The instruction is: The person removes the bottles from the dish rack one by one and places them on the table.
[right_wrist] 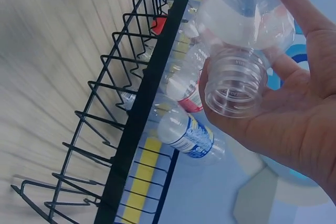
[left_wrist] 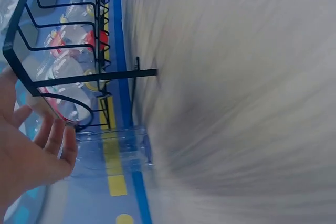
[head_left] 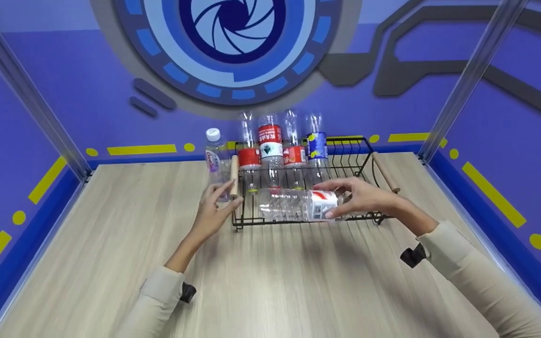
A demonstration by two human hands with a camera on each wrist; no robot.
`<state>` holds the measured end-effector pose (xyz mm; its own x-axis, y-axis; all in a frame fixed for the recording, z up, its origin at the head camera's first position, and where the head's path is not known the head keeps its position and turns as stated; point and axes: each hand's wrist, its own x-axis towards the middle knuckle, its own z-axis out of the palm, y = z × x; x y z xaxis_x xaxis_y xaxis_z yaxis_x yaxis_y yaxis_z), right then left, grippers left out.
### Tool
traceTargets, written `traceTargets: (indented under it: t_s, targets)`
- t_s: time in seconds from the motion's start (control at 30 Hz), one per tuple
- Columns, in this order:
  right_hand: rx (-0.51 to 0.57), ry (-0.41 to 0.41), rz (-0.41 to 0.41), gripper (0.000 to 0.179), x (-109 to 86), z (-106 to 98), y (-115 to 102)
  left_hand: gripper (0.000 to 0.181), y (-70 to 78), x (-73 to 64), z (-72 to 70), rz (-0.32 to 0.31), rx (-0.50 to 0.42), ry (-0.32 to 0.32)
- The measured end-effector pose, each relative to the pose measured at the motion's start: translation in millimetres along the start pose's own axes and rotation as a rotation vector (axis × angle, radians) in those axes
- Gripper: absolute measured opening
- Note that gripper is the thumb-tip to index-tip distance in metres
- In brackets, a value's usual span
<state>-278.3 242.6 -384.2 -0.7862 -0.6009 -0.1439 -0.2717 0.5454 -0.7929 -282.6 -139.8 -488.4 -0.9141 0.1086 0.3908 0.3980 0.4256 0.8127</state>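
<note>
My right hand (head_left: 362, 197) grips a clear plastic bottle (head_left: 287, 204) around its white-and-red label. The bottle lies sideways over the front of a black wire rack (head_left: 270, 223), its uncapped mouth (right_wrist: 233, 95) facing the right wrist camera. My left hand (head_left: 212, 213) holds the wooden handle (head_left: 234, 176) at the rack's left end, fingers curled at it in the left wrist view. Inside the rack, several bottles lean in a row: one with a red label (head_left: 249, 157), a red-and-white one (head_left: 270, 141), another red one (head_left: 295, 155) and a blue-labelled one (head_left: 317, 145).
A clear bottle with a white cap (head_left: 212, 135) stands left of the rack, close by my left hand. The rack's other wooden handle (head_left: 386, 171) is on the right. Behind the wooden table (head_left: 158, 197) rises a blue-purple printed wall (head_left: 64, 84), with side panels left and right.
</note>
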Motion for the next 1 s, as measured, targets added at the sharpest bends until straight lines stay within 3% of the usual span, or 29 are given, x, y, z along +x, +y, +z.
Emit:
traceTargets:
  t_s: [0.1,0.17,0.3,0.43,0.53,0.73,1.0]
  targets:
    - [-0.017,0.012,-0.001,0.075,-0.7,2,-4,0.044,16.9,5.2,-5.8,0.073,0.042,0.052]
    - [-0.021,0.015,0.002,0.074,-0.8,4,-7,0.040,31.6,8.2,-9.8,0.116,0.044,0.039]
    - [-0.019,0.011,-0.009,0.073,-1.0,7,-10,0.045,62.4,8.2,-13.7,0.137,0.056,-0.122]
    - [-0.034,0.024,-0.061,0.075,-0.5,10,-14,0.061,82.9,3.2,-10.2,0.166,0.152,-0.290]
    - [-0.060,0.062,-0.102,0.077,0.2,13,-18,0.070,91.0,0.2,-6.2,0.215,0.216,-0.351]
    - [-0.153,0.143,-0.149,0.076,0.8,17,-25,0.077,100.4,1.4,-1.9,0.337,0.316,-0.378]
    - [-0.261,0.195,-0.231,0.072,-0.2,19,-21,0.083,108.0,3.3,-0.1,0.379,0.415,-0.437]
